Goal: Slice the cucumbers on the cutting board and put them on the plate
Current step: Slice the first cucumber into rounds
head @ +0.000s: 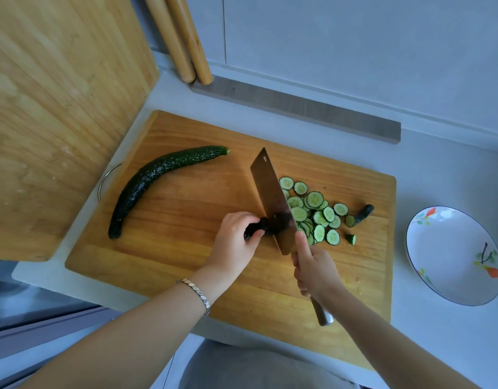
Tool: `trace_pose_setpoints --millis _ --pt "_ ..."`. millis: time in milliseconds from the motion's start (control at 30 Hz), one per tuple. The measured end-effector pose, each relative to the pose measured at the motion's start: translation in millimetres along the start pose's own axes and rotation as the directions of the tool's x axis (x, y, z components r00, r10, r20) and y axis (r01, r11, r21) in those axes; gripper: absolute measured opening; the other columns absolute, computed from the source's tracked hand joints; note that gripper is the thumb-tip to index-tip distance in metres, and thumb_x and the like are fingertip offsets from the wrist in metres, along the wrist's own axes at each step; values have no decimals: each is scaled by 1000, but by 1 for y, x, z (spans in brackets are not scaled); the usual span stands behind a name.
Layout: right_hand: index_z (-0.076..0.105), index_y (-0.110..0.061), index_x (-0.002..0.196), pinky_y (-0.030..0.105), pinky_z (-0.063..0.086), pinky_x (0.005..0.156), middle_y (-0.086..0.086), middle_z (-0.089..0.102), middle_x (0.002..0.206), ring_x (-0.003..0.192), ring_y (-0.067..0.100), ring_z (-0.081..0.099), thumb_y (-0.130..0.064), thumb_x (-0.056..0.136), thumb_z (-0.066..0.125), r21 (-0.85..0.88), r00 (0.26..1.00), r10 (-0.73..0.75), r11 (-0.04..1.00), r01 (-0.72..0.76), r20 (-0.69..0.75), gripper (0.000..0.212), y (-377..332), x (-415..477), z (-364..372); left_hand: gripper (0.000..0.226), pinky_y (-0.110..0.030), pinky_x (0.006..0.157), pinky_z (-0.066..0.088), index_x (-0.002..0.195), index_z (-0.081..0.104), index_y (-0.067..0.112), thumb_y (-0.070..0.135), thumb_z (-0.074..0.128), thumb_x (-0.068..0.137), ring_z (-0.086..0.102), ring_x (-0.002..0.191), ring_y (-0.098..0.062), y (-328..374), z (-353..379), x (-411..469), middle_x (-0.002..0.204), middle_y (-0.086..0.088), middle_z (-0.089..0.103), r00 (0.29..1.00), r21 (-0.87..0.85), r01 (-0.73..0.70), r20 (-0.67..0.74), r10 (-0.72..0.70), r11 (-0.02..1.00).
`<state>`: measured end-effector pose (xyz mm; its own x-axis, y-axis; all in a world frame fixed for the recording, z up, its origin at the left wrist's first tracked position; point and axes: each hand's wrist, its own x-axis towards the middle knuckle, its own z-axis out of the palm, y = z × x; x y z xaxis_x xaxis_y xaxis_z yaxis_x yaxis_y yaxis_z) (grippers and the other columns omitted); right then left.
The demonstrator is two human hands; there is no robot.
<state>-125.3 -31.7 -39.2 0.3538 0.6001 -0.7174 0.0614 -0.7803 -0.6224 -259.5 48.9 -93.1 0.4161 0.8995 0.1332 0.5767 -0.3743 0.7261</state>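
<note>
Board [186, 209]: left hand [236, 242] grips a short cucumber stub [266, 225] near centre. The knife [270, 192] blade is set across the stub at that hand's 3 o'clock, and the right hand [315, 270] is wrapped round the handle, forefinger laid up against the blade. Slices [315, 217] piled at the blade's 3 o'clock, cut end [364, 214] just beyond; whole cucumber [158, 181] at board's 10 o'clock; plate [444, 248] on the counter off the board's 3 o'clock edge.

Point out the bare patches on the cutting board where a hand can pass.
Bare: the cutting board between the whole cucumber and the cleaver, and the far strip behind the slices. Crowded: right of the cleaver, where slices and a stem end lie.
</note>
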Motion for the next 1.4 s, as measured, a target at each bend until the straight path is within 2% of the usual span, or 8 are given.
trace_pose_setpoints --millis 100,233,567,733,900,1100,1300,1400 --pt "38 -14 62 20 26 38 -6 33 42 33 11 29 -57 94 32 8 1000 11 1000 -11 -5 54 -6 -3 -16 20 -30 84 49 94 67 5 9 74 75 60 92 -24 0 2 3 96 -7 66 1000 -6 -21 2 21 1000" --pt "37 -13 60 19 25 37 -6 32 39 31 10 27 -58 92 33 -2 1000 1 1000 -1 15 55 -14 -14 -28 20 -45 72 52 91 66 5 8 75 74 60 83 -24 -4 3 -3 92 -7 64 999 11 -33 -19 34 999" --pt "33 -15 63 19 22 41 -4 30 44 37 13 24 -59 91 33 -115 999 -31 993 35 35 52 -16 -18 -19 21 -32 73 50 89 65 2 3 76 71 58 83 -25 -3 2 -3 90 -9 64 999 16 -43 -16 43 999" --pt "36 -14 66 27 25 51 0 31 50 45 15 28 -62 90 30 -229 996 -94 969 92 2 54 -11 -9 -7 19 -33 73 50 88 65 3 3 75 72 58 83 -25 -4 3 -4 90 -8 64 999 12 -46 -21 46 999" --pt "30 -17 62 27 24 48 0 30 51 42 14 24 -60 92 32 -214 995 -98 972 93 -12 53 -6 6 8 19 -35 74 51 88 67 4 3 75 72 59 85 -25 -2 3 -3 90 -8 64 999 14 -40 -26 40 999" --pt "37 -14 61 19 24 40 -5 31 43 35 11 25 -57 93 34 -13 1000 0 1000 1 31 54 -8 -1 -11 19 -34 77 51 89 66 2 4 75 73 59 86 -25 -3 1 -3 91 -9 64 999 -3 -32 -16 32 999" --pt "34 -15 60 20 23 41 -6 31 41 37 12 25 -56 93 34 -106 995 -82 991 87 51 52 -14 -16 -20 20 -37 75 51 88 64 1 3 76 72 58 86 -27 -6 3 -4 90 -10 64 999 1 -38 -8 38 999" --pt "35 -14 61 25 27 49 1 35 48 43 16 29 -59 91 32 -201 993 -114 972 118 35 54 -15 -14 -17 21 -38 75 52 89 65 1 3 76 72 58 86 -27 -6 3 -4 90 -10 64 999 6 -38 -8 38 999"
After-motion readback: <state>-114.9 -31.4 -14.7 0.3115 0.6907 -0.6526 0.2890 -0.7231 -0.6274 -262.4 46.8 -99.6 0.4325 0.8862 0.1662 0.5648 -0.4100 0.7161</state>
